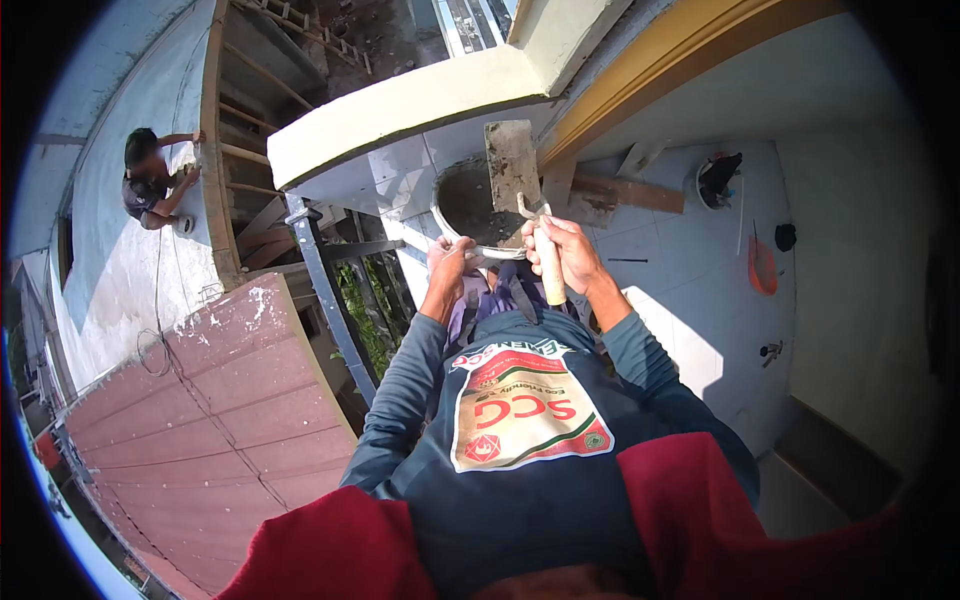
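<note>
In my right hand (568, 258) is a plasterer's trowel, its pale wooden handle wrapped by my fingers. The flat rectangular trowel blade (512, 165), smeared with grey mortar, reaches away from me over the right side of a round bucket (437, 212). Wet grey-brown mortar (468, 205) lies inside the bucket, partly covered by the blade. My left hand (448, 268) is closed on the bucket's near-left rim, fingers at its edge. The bucket stands just in front of my body, by a low wall.
A cream-topped parapet (400, 110) runs ahead, with a dark metal railing (335, 300) to the left. Wooden boards (630, 192), a second bucket (712, 185) and an orange container (763, 268) lie right on pale tiles. Another person (155, 185) is beyond a drop, on the far left.
</note>
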The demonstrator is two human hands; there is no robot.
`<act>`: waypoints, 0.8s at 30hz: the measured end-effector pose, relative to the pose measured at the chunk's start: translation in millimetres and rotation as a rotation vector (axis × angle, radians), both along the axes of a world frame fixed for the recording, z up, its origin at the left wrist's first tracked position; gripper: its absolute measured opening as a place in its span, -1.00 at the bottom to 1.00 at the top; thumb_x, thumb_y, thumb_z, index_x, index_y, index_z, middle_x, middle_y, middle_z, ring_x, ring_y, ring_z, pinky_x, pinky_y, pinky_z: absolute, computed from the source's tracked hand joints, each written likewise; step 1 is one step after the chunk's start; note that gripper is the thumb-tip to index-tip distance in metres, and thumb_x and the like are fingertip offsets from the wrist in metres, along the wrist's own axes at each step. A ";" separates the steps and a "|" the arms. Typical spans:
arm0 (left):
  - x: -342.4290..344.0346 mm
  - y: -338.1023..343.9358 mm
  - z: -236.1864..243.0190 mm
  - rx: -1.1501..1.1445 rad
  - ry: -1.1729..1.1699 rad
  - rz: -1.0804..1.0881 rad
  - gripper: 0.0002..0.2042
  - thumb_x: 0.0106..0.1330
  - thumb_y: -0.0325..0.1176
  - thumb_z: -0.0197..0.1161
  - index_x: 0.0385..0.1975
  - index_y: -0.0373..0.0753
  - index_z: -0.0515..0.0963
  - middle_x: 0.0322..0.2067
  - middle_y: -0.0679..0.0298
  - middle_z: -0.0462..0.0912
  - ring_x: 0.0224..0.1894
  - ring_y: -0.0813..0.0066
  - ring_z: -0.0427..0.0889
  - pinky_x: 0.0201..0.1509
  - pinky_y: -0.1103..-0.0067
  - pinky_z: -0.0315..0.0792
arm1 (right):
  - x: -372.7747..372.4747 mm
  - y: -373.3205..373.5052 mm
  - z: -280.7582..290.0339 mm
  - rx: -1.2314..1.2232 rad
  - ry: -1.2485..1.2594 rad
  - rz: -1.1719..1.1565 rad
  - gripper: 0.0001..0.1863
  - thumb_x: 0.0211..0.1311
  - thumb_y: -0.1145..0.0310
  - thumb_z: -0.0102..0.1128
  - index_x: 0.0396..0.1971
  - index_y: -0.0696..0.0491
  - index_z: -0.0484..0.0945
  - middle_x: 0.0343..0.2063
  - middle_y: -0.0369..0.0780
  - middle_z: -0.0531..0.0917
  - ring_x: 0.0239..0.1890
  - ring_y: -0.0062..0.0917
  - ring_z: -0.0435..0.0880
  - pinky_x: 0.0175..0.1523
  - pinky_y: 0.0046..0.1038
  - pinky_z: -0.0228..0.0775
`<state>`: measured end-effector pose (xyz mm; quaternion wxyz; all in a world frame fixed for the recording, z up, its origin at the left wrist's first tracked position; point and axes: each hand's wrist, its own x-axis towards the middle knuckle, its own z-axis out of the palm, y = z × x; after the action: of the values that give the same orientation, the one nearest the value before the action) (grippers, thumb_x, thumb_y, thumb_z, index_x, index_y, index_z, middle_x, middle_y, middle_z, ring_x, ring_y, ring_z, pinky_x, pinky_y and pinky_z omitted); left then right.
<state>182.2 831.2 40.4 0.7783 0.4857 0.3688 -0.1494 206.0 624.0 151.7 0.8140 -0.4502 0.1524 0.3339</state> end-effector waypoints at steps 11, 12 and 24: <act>7.7 42.3 -10.0 -0.322 -0.146 -0.016 -0.69 0.30 -0.40 0.22 -0.03 -0.38 0.39 -0.19 0.20 0.59 -0.25 0.43 0.63 -0.21 0.55 0.55 | 27.4 159.5 -45.3 0.694 0.104 -0.654 -0.63 0.31 -0.06 0.00 -0.40 -0.03 0.39 -0.63 -0.36 0.39 -0.66 -0.63 0.35 -0.57 -0.54 0.24; 10.1 35.4 -4.6 -0.370 -0.256 0.038 -0.67 0.31 -0.36 0.23 0.00 -0.36 0.40 -0.17 0.23 0.59 -0.23 0.43 0.63 -0.19 0.53 0.55 | 28.6 168.1 -42.7 0.679 0.103 -0.699 -0.63 0.31 -0.06 0.00 -0.39 -0.02 0.38 -0.63 -0.36 0.39 -0.66 -0.63 0.35 -0.57 -0.54 0.24; 7.4 57.6 -20.0 -0.104 -0.162 -0.217 -0.70 0.32 -0.35 0.23 -0.04 -0.35 0.43 -0.19 0.25 0.59 -0.24 0.44 0.62 -0.21 0.54 0.54 | 44.7 191.6 -42.7 0.697 0.073 -0.848 -0.62 0.33 -0.07 -0.06 -0.39 -0.03 0.34 -0.65 -0.35 0.36 -0.64 -0.63 0.33 -0.55 -0.54 0.22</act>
<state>189.6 888.8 20.4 0.8089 0.4921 0.2419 -0.2119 250.7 815.6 109.1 0.9723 -0.0413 0.2291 0.0229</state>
